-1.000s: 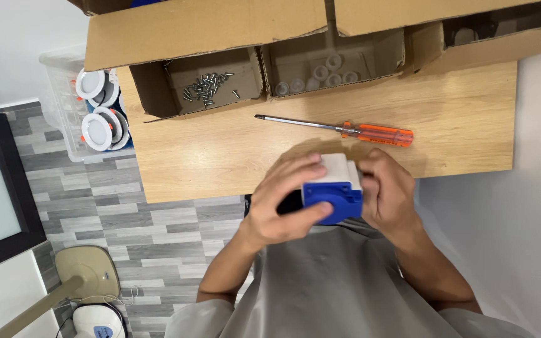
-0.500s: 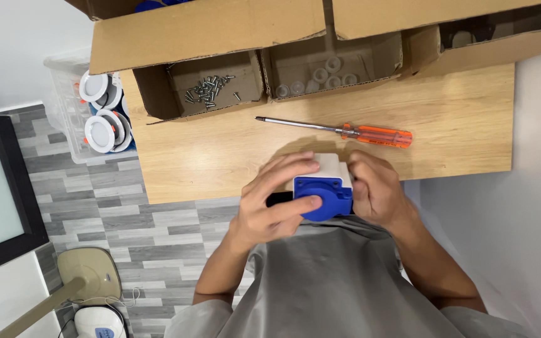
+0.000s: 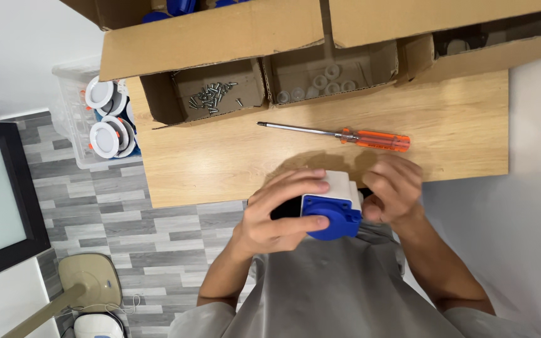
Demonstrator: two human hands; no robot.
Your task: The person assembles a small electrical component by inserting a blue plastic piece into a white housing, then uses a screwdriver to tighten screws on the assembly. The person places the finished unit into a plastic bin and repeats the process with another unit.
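A smooth wooden table (image 3: 220,163) carries open cardboard boxes (image 3: 220,37), one tray holding loose metal screws (image 3: 211,95), the next pale plastic rings (image 3: 320,81), with an orange-handled screwdriver (image 3: 345,135) lying crosswise in front and a clear bin (image 3: 73,134) of round white lamps (image 3: 105,139) beside the table. At the near edge, both hands hold a boxy white-and-blue socket (image 3: 333,203), its round blue face towards the person and its long axis running away from them. The left hand (image 3: 277,213) has its fingers clamped over top and front, and the right hand (image 3: 392,191) has its fingers curled against the side.
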